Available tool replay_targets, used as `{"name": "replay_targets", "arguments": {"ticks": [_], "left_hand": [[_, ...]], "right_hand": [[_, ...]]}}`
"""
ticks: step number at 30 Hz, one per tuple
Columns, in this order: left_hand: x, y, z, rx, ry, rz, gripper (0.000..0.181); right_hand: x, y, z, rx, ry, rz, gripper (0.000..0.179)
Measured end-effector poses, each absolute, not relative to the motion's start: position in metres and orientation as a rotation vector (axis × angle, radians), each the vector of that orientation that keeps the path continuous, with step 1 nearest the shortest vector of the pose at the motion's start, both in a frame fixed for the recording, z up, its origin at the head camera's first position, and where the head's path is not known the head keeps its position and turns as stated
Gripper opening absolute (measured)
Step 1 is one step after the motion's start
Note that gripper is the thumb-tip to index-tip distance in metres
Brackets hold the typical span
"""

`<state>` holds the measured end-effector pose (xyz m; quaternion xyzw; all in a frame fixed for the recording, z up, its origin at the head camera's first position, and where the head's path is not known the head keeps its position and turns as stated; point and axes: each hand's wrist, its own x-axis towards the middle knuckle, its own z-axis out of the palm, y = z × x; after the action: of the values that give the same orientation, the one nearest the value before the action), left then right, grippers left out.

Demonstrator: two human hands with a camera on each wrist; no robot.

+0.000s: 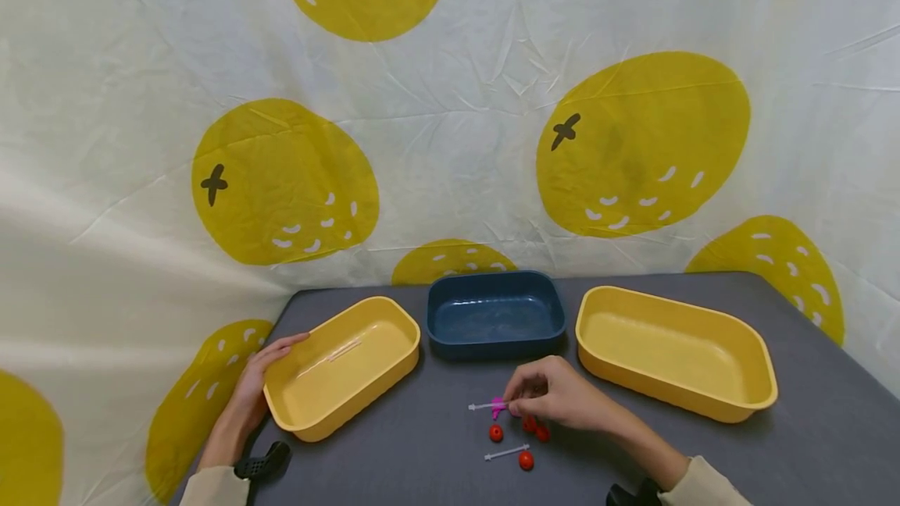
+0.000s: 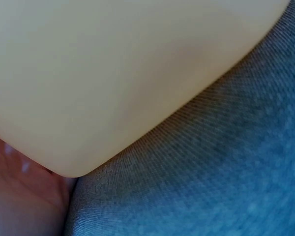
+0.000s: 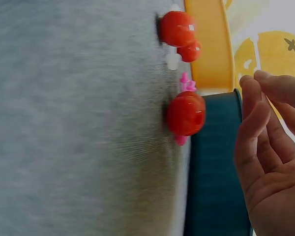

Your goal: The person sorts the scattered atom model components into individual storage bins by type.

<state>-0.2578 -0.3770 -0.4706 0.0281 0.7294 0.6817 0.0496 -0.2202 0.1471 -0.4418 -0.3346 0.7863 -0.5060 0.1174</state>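
My right hand [image 1: 562, 397] is over the middle of the table, pinching a thin whitish plastic stick [image 1: 482, 407] between thumb and fingertips. In the right wrist view the stick [image 3: 257, 51] juts up past the fingertips. A similar stick [image 1: 506, 453] lies on the table, with a red bead [image 1: 526, 460] at its end. Several red beads and a small pink piece [image 1: 498, 404] lie under and beside this hand. My left hand [image 1: 255, 381] rests along the outer left side of the left yellow tray [image 1: 397, 375], its fingertips at the rim. Thin sticks [image 1: 344, 351] lie inside that tray.
A dark blue tray [image 1: 495, 351] stands at the back middle of the grey table [image 1: 422, 467]. To its right is a second yellow tray [image 1: 668, 389]. A white curtain [image 1: 464, 178] with yellow fruit shapes hangs behind the table and on the left.
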Motion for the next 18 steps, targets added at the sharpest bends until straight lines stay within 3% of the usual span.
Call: {"name": "replay_targets", "arguments": {"ticks": [18], "left_hand": [[-0.259,-0.379,-0.472,0.121,2.235,2.081,0.052]], "right_hand": [[-0.240,0.124,-0.410,-1.060,2.282,-1.501,0.008]]}}
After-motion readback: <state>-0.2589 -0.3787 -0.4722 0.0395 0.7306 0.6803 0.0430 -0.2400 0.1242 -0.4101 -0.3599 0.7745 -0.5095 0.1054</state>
